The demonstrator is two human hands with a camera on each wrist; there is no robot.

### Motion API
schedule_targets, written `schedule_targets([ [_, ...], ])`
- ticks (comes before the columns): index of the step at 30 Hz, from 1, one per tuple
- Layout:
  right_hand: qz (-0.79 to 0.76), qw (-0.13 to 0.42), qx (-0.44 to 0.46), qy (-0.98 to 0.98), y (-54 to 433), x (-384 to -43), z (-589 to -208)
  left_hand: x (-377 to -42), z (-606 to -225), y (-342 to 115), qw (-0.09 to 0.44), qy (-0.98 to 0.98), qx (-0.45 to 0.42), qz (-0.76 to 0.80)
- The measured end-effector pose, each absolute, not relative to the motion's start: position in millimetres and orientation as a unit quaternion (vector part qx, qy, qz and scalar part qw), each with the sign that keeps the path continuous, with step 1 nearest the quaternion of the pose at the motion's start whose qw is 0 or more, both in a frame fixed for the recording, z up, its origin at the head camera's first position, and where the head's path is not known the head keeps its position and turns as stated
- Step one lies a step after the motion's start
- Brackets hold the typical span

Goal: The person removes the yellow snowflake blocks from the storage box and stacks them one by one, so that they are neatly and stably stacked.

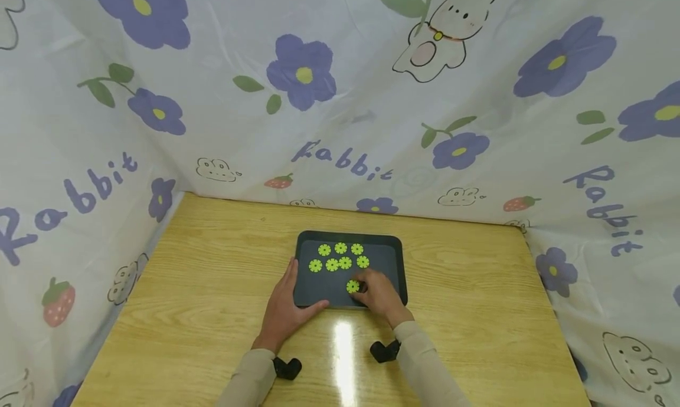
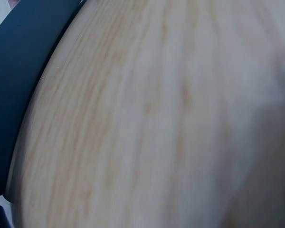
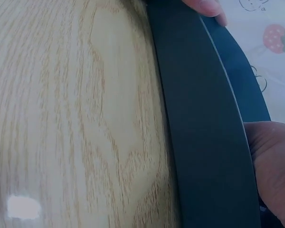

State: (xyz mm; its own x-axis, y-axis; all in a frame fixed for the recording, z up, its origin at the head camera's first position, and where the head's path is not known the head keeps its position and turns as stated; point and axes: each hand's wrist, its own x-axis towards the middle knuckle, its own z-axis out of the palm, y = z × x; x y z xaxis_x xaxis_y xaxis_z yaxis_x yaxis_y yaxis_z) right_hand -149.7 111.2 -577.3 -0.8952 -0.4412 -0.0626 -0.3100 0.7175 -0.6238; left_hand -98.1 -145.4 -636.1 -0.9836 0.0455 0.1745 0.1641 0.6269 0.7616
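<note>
Sleeves (image 1: 249, 374) flanking a tray (image 1: 321, 292), one disc (image 1: 350, 287) being pinched

Both sleeves are lying nearest the camera, at the bottom of the head view, with black wrist mounts (image 1: 287, 368) showing beside the cuffs. Beyond them, the dark tray is sitting on the wooden desk (image 1: 212, 277), its long axis running left to right across the desk, its short sides pointing away from the person.

The left hand (image 1: 284, 307) is bracing the tray, its fingers lying fairly straight along the left side and its thumb reaching along the near edge. The right hand (image 1: 381, 292) is holding narrow: thumb and fingertip are pinching the yellow-green disc by its right edge, over the near part of the tray. Whether that disc is touching the floor of the tray is hard to tell.

Being round, the disc is showing no long axis; its notched face is pointing up. Behind it, seven matching discs are lying flat, three in a far row (image 1: 340, 245) and four in a nearer row (image 1: 332, 267).

Judging from this, the step in hand is placing or picking up a single disc; the next move probably calls for steadying the tray and keeping the pinch light, without nudging the neighbours.
</note>
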Motion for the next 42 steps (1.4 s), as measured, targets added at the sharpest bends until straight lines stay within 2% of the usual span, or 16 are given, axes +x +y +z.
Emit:
schedule_targets([
  [4, -0.315, 0.094, -0.199, 0.923, 113, -143, -576, -95, -638, -146, 0.066, -0.899, -0.061, -0.429],
  [9, -0.329, 0.053, -0.178, 0.926, 121, -136, -561, -94, -638, -149, 0.066, -0.898, -0.061, -0.430],
  [18, -0.350, -0.004, -0.115, 0.929, 158, -138, -531, -94, -633, -151, 0.068, -0.894, -0.049, -0.440],
  [27, -0.377, -0.037, -0.021, 0.925, 206, -134, -536, -95, -631, -150, 0.062, -0.896, -0.049, -0.436],
  [30, -0.391, -0.032, 0.015, 0.920, 218, -131, -548, -95, -629, -151, 0.057, -0.896, -0.048, -0.438],
  [35, -0.397, 0.010, 0.052, 0.916, 227, -125, -569, -95, -627, -151, 0.053, -0.900, -0.047, -0.431],
  [42, -0.391, 0.024, 0.049, 0.919, 229, -123, -580, -95, -625, -150, 0.051, -0.900, -0.042, -0.432],
])
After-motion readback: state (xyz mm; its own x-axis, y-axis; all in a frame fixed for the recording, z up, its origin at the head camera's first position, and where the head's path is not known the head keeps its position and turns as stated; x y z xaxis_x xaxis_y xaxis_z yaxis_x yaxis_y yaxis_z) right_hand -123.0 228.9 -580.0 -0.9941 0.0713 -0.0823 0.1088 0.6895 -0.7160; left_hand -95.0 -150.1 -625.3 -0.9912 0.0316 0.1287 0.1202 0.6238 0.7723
